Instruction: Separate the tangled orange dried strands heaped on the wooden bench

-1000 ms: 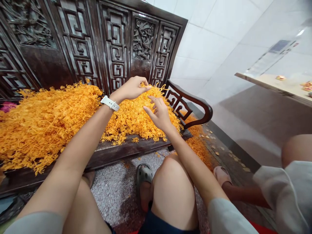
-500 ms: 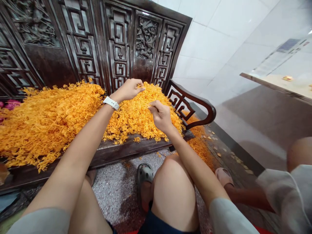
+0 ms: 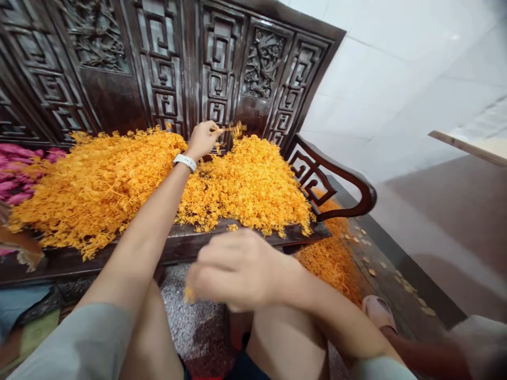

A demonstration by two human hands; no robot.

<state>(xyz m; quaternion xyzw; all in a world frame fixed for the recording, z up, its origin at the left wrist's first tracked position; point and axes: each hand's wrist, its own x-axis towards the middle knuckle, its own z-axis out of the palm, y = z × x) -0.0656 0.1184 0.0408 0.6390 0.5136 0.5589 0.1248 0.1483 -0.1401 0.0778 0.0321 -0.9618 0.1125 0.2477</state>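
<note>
The left hand (image 3: 203, 140) is up at 12 o'clock, closed narrow, its fingertips pinching a small orange sprig (image 3: 233, 129) lifted clear above the heap. I read that lift as keeping the one piece free of the tangle, where it can be seen on its own. The right hand (image 3: 237, 272) fills 6 o'clock, close to my lens and blurred, with its fingers curled inward. A crumb of orange (image 3: 189, 294) shows at its fingertips, but I cannot tell whether it is gripped.

The heap of orange sprigs (image 3: 245, 184) lies across the middle of the frame on the seat of a carved dark wooden settee (image 3: 190, 248). Its fine, dry branches fork and interlock like coral, which is likely why it holds together in a loose, feathery mound. The settee's back rises behind it in squared fretwork (image 3: 219, 68), and a curved armrest (image 3: 336, 179) closes off 3 o'clock. A white watch strap (image 3: 185, 162) circles the left wrist.

At 4 o'clock, more orange material (image 3: 330, 266) has gathered on the floor beyond the arm, with loose flakes (image 3: 368, 258) nearby. A magenta bundle (image 3: 24, 174) sits at 9 o'clock, and a co-worker's pink slipper (image 3: 378, 311) rests near 4 o'clock.
</note>
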